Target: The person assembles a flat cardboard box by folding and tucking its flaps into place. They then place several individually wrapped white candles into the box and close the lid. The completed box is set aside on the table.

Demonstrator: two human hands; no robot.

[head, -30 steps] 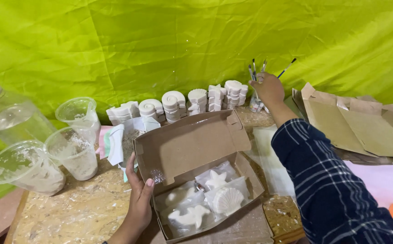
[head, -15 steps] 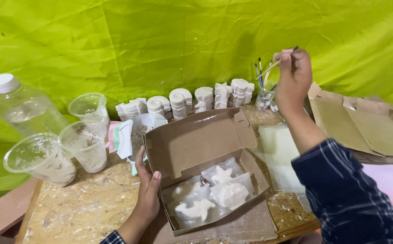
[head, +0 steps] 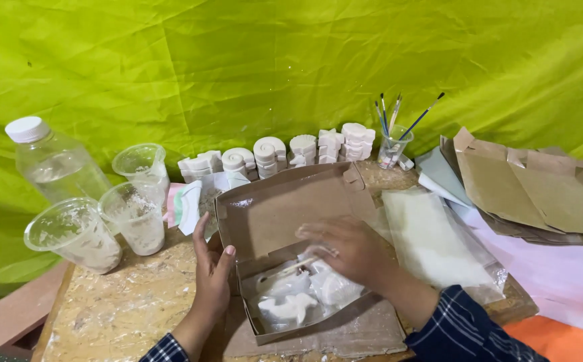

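An open brown cardboard box (head: 285, 208) sits on the board in front of me, with its lid tipped back. Several white plaster figures (head: 288, 308) wrapped in clear plastic lie inside it. My left hand (head: 211, 281) rests against the box's left wall and steadies it. My right hand (head: 348, 251), motion-blurred, hovers over the figures. It holds a thin pale-handled brush (head: 295, 267) whose end points left, down into the box.
A clear cup with more brushes (head: 392, 144) stands at the back beside a row of white plaster pieces (head: 271, 153). A capped bottle (head: 53, 164) and three plastic cups (head: 77, 234) are at the left. Flat cardboard boxes (head: 533, 188) and clear bags (head: 432, 241) lie at the right.
My right hand took a brush from the cup at the back and came down over the open box. My left hand stayed on the box's left side.
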